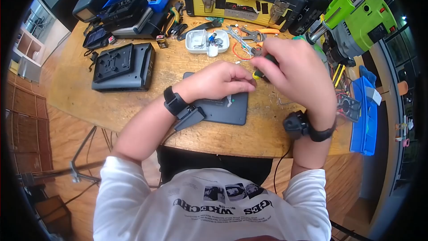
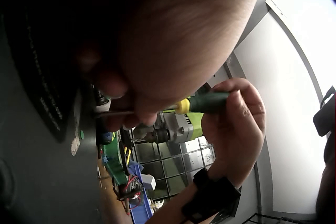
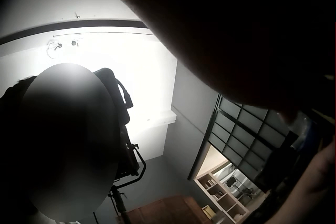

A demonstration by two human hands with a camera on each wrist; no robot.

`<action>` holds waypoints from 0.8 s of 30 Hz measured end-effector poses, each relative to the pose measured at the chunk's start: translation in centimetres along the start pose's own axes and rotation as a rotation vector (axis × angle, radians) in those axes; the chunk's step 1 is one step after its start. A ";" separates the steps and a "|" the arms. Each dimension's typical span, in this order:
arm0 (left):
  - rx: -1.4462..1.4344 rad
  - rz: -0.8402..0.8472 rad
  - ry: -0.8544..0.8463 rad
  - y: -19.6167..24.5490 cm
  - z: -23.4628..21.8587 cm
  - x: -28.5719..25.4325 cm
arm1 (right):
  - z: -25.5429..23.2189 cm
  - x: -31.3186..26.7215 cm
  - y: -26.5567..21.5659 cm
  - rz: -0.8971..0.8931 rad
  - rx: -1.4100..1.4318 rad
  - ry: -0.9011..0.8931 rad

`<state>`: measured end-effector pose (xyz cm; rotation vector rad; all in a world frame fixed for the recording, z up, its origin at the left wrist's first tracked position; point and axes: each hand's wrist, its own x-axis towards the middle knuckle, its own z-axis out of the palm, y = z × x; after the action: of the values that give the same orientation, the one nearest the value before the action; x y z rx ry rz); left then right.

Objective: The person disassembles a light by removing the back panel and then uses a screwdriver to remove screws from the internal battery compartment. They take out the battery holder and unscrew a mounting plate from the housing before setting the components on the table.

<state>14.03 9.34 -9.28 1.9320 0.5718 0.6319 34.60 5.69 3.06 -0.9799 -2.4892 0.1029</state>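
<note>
— What do we see on the wooden surface [image 1: 147, 85], going down in size?

— The dark device [image 1: 232, 109] lies under our left hand [image 1: 218, 80], fingers curled at the metal shaft. Our right hand [image 1: 294, 73] grips the green-and-yellow screwdriver [image 1: 261, 72], just beside the left.

— And the wrist views?

— Only the left wrist view shows the screwdriver's shaft meeting the device; the right wrist view shows none of it.

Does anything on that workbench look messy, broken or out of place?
Nothing looks broken or spilled. The bench is simply cluttered: wrenches lie scattered behind the hands, and a loose red wire curls beside the white tray.
</note>
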 end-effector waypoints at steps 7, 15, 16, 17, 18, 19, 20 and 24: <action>0.015 0.015 0.033 -0.8 0.1 0.2 | 0.9 -0.3 0.9 0.056 -0.009 0.066; -0.165 -0.134 0.163 0.7 0.0 -0.2 | 0.3 -0.2 0.5 0.080 -0.050 0.009; -0.164 -0.135 0.163 1.4 -0.3 -0.1 | 0.3 -0.3 0.3 0.103 -0.071 -0.008; -0.088 -0.255 0.107 2.0 -0.5 0.1 | 0.3 -0.4 0.2 0.127 -0.091 -0.026; -0.011 -0.374 0.051 2.2 -0.6 0.2 | 0.2 -0.5 0.3 0.129 -0.090 -0.025; -0.012 -0.375 0.050 2.0 -0.5 0.5 | 0.1 -0.6 0.3 0.098 -0.051 -0.061; 0.016 -0.361 0.050 1.6 -0.3 0.7 | 0.0 -0.6 0.3 0.067 -0.011 -0.097; 0.040 -0.368 0.062 1.6 0.0 1.1 | -0.1 -0.7 -0.1 -0.032 0.141 -0.082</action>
<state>15.08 9.35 -7.64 1.7853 0.9576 0.4475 35.07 5.11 2.90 -0.8931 -2.5309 0.3095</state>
